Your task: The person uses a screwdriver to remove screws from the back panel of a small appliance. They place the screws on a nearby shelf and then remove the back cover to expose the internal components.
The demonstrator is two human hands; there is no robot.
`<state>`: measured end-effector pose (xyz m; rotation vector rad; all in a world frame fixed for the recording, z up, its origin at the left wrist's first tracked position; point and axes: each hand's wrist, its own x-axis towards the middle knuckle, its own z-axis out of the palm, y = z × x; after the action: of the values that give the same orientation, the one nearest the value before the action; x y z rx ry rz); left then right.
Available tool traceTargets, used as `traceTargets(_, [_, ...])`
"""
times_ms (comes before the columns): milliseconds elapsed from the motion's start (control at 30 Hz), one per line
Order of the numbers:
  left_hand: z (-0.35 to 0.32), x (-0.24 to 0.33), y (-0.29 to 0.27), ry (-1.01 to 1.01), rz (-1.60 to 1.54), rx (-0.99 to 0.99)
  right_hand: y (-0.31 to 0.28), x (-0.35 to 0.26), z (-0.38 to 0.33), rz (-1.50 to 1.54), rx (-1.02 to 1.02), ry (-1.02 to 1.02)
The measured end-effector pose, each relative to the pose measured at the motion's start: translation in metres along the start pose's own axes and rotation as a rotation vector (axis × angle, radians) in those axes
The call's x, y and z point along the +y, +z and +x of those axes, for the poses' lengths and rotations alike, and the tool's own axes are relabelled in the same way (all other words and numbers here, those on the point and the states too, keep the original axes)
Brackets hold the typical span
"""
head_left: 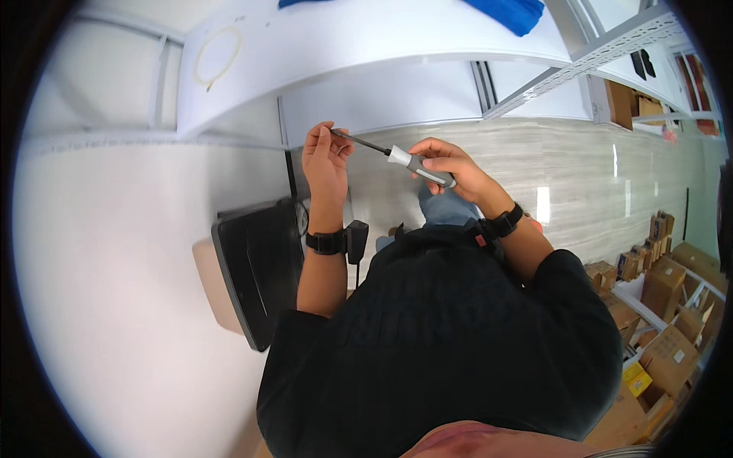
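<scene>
A screwdriver (398, 156) with a grey and white handle and a dark shaft spans the gap between my hands, in front of my body. My right hand (449, 166) is closed round its handle. At the far end of the shaft, the fingers of my left hand (326, 156) pinch the tip. Whether a small piece sits at that tip is too small to tell. The shaft slants up and to the left. Both hands are in the air, just short of a white shelf unit.
The white shelf (366, 38) ahead carries a cable loop (217, 57) and blue cloth-like items (510, 14). A black flat-topped object (259, 267) stands at my left by the white wall. Cardboard boxes (663, 290) fill racks at the right. A perforated metal upright (588, 65) runs beside the shelf.
</scene>
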<state>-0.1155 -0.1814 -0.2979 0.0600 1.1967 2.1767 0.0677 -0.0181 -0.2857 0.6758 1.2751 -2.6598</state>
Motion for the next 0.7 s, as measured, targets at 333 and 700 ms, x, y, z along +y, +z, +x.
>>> traceTargets(333, [0.119, -0.002, 0.088, -0.107, 0.206, -0.067, -0.082, -0.081, 0.037, 0.13, -0.016, -0.08])
traceTargets(700, [0.264, -0.013, 0.105, 0.32, 1.088, -0.008, -0.096, -0.122, 0.093, 0.092, 0.283, -0.201])
